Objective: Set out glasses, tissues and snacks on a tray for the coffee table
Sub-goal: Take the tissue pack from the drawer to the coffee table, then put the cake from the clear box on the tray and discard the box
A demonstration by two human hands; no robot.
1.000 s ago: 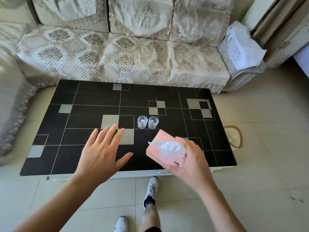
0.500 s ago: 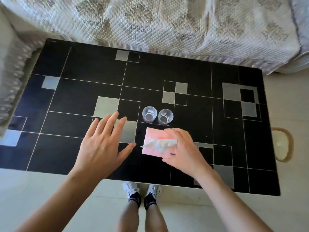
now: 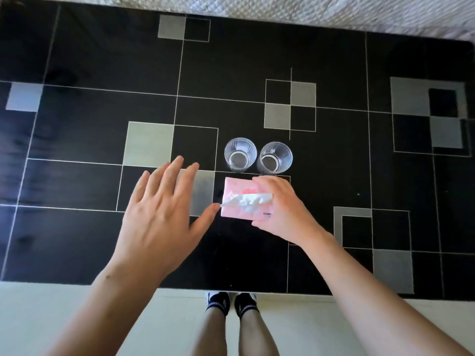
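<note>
Black coffee table (image 3: 77, 60), tissue pack (image 3: 244, 199) gripped in right hand (image 3: 280, 206)

A black coffee table (image 3: 77, 60) with grey squares and thin white lines fills most of the view. Two clear glasses, the left glass (image 3: 240, 154) and the right glass (image 3: 274, 158), stand upright side by side near its middle. Just in front of them the right hand (image 3: 281, 209) grips a pink tissue pack (image 3: 236, 199) at its right end, white tissue poking from the top. The left hand (image 3: 162, 222) hovers spread flat, thumb tip near the pack's left edge. Two feet (image 3: 231, 303) in socks show below the table edge.
</note>
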